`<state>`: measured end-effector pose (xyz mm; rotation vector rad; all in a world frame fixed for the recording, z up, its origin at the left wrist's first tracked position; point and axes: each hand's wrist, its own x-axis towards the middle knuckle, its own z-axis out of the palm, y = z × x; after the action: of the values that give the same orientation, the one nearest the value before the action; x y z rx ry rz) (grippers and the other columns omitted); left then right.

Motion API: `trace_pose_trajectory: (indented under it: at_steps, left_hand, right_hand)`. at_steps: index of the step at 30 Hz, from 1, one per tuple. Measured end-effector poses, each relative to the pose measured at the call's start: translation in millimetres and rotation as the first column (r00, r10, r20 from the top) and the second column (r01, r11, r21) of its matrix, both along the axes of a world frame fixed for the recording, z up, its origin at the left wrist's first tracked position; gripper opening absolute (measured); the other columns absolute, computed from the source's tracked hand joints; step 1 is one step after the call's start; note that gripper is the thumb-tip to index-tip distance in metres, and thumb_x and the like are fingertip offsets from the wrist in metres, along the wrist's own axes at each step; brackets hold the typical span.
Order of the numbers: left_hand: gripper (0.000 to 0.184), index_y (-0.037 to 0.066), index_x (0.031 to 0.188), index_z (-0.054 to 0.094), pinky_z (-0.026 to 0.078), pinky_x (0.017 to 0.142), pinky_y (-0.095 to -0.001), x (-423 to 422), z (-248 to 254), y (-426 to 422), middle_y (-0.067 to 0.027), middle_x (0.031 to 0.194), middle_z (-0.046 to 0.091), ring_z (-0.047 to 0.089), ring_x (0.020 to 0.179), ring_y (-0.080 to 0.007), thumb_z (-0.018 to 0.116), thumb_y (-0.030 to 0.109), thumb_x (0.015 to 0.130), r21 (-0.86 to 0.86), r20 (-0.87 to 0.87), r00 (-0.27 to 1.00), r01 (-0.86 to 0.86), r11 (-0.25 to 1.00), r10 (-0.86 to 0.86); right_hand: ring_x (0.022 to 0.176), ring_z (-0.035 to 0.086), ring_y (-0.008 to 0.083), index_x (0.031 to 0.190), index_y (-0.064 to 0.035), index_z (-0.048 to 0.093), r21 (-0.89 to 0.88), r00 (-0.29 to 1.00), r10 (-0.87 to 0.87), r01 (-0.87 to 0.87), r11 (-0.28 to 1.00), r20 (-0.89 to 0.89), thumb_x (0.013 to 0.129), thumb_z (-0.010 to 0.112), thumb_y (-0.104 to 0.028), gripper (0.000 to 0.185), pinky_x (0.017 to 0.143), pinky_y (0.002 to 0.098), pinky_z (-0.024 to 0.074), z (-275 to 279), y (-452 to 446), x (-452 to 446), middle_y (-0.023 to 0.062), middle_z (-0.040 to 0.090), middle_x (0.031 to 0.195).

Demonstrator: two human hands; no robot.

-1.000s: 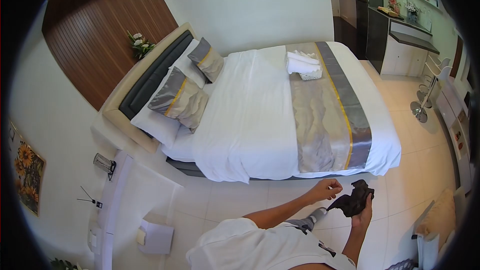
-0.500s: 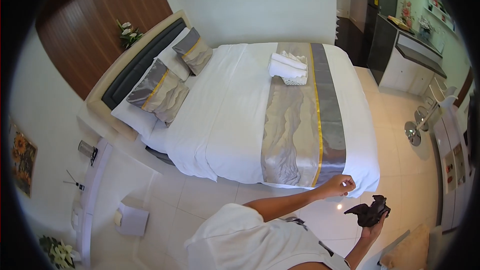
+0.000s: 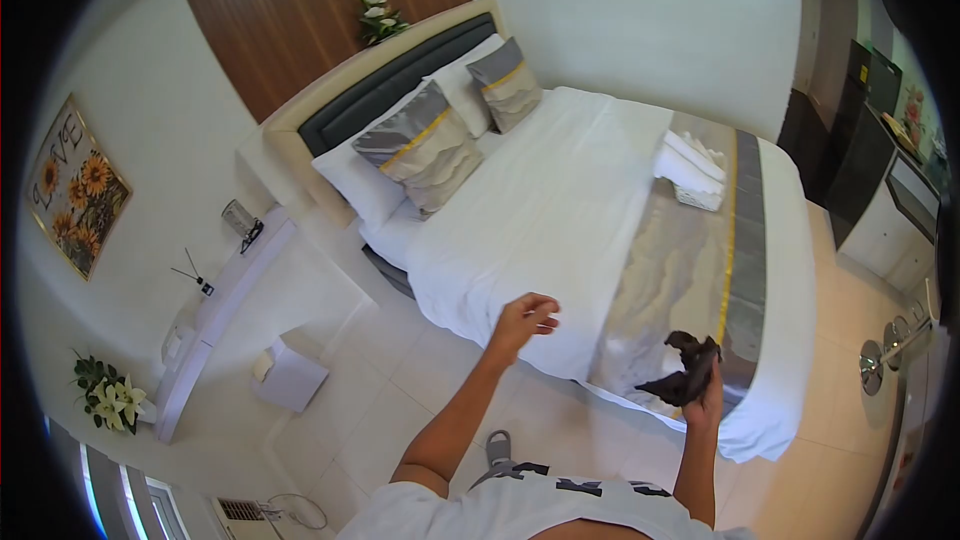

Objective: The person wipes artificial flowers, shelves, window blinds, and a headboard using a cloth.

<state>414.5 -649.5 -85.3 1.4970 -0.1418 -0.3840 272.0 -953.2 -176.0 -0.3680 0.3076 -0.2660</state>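
Observation:
My right hand (image 3: 706, 395) is closed round a crumpled dark cloth (image 3: 684, 370), which hangs over the near edge of the bed runner (image 3: 665, 285). Raised in front of the bed's white cover (image 3: 530, 210), my left hand (image 3: 526, 322) has its fingers curled but apart, and nothing shows in it. Rolled white towels (image 3: 690, 162) lie in a white basket (image 3: 698, 198) on the runner. Patterned cushions (image 3: 425, 148) lean on white pillows by the headboard.
A narrow wall shelf (image 3: 215, 325) runs along the left, with a white stool (image 3: 292, 380) beside it. White flowers (image 3: 112, 400) stand at the lower left. Bar stools (image 3: 872, 365) and a dark-topped counter (image 3: 868, 180) are at the right. My foot (image 3: 499, 448) is on the tiled floor.
The view has swung left, bringing the whole sunflower picture into sight. My left hand has moved left, away from the dark cloth, and its fingers have loosened. The cloth stays in my right hand.

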Motion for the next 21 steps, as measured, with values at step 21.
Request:
trace_pose_trajectory:
  at_steps: [21]
  left_hand:
    - [0.021,-0.002,0.098,0.053,0.053,0.070,-0.0337,356,143,443,-0.0137,0.091,0.058,0.061,0.078,-0.0228,0.053,0.015,0.086,-0.257,0.243,0.906,-0.285,0.923,0.348]
  right_hand:
    - [0.085,0.059,0.0195,0.109,-0.0053,0.051,0.014,0.904,0.418,-0.421,0.907,0.091,0.087,0.052,-0.028,0.032,0.069,0.0321,0.0514,60,438,431,0.0085,0.060,0.096]
